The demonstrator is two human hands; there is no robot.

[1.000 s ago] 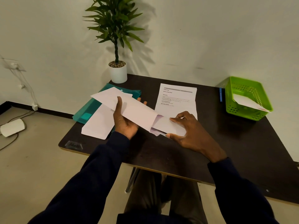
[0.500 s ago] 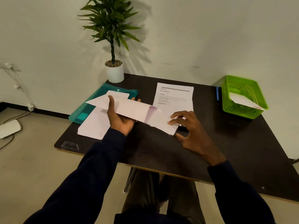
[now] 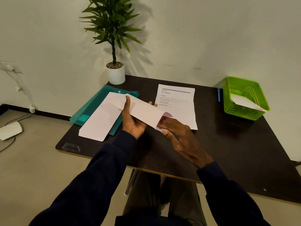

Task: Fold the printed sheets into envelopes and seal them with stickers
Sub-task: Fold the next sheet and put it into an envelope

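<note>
Dark and matte, the table (image 3: 228,152) stands against a pale wall, with a potted plant (image 3: 114,69) at eleven o'clock from our hands.

From the head camera, our only view, we hold the envelope (image 3: 145,111) just above the tabletop, near the middle. Our left hand (image 3: 132,121) grips it from below, thumb pressed on its upper face. Our right hand (image 3: 182,137) is blurred at the envelope's open end, by the pinkish flap (image 3: 167,115); we cannot tell whether its fingers pinch paper or only touch it.

We judge the main risk to be at that mouth: a folded sheet pushed in crookedly could snag, crumple or tear the flap, and a loose left grip would let the envelope slide. A printed sheet (image 3: 176,103) lies flat at one o'clock, partly under the envelope, so a careless sweep could drag it. More envelopes (image 3: 101,118) lie at nine o'clock on a teal folder (image 3: 91,111).

At two o'clock, well apart, the green basket (image 3: 244,111) holds one white envelope (image 3: 246,101), tilted against its wall. A blue pen (image 3: 219,95) lies just beside the basket.
</note>
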